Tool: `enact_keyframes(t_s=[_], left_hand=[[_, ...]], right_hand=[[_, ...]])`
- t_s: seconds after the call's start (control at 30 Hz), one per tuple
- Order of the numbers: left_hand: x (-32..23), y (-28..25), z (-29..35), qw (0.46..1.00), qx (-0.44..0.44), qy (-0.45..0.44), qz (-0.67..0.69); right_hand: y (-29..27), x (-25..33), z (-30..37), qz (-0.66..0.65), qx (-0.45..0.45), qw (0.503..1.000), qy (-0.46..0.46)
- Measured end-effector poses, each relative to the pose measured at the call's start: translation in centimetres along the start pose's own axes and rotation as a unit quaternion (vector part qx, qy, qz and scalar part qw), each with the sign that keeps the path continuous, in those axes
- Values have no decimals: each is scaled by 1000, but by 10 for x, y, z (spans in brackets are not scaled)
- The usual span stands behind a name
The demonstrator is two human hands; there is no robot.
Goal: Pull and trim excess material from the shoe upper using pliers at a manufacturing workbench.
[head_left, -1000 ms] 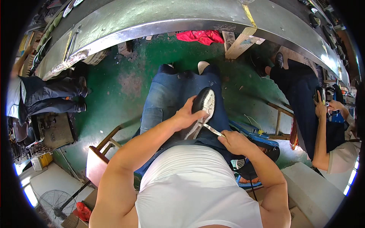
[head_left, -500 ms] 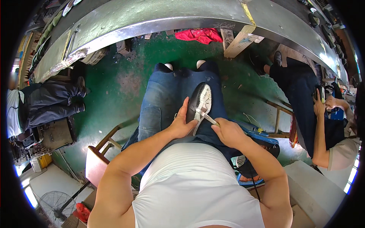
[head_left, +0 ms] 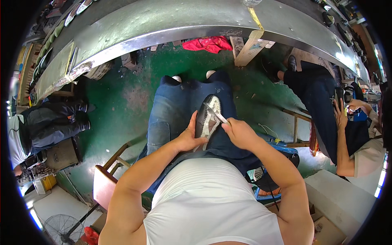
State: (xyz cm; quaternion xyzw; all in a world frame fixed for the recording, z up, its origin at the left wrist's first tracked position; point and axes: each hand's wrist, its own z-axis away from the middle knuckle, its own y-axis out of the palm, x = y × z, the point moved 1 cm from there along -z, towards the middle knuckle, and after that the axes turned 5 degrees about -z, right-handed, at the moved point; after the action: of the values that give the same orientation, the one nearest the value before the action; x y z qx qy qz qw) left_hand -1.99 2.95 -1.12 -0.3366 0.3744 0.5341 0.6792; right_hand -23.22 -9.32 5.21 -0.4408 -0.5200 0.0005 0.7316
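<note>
A dark shoe upper (head_left: 203, 118) lies sole side up on my lap, its toe pointing away from me. The underside shows a pale strip along the right edge and a gathered, pleated rim round the toe. My left hand (head_left: 188, 138) grips the shoe at its left side, with the thumb across the near part of the underside and the fingers along the edge. My right hand (head_left: 241, 132) is closed round a slim metal hand tool (head_left: 218, 116). The tool's narrow end reaches the underside near the toe; its exact kind is unclear.
A metal-topped bench (head_left: 163, 20) curves across the far side, with a red cloth (head_left: 208, 44) beneath it. Wooden stools (head_left: 107, 179) stand left and right. A seated co-worker (head_left: 347, 134) works at right; another person (head_left: 53, 122) is at left. A fan (head_left: 63, 228) stands lower left.
The shoe has turned so its underside faces me more. The tool's end has moved toward the toe, and my left hand has shifted slightly left and nearer me.
</note>
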Motion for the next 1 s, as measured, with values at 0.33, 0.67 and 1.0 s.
enact_keyframes(t_s=[0.33, 0.67, 1.0], left_hand=[[-15, -19, -60, 973, -196, -54, -111], [-174, -172, -23, 963, -209, 73, 152], [-400, -329, -185, 815, -360, 103, -442]], right_hand=[[-78, -9, -55, -149, 20, 983, 108], [-262, -76, -208, 223, -369, 900, -58], [-305, -130, -254, 255, -382, 887, 45]])
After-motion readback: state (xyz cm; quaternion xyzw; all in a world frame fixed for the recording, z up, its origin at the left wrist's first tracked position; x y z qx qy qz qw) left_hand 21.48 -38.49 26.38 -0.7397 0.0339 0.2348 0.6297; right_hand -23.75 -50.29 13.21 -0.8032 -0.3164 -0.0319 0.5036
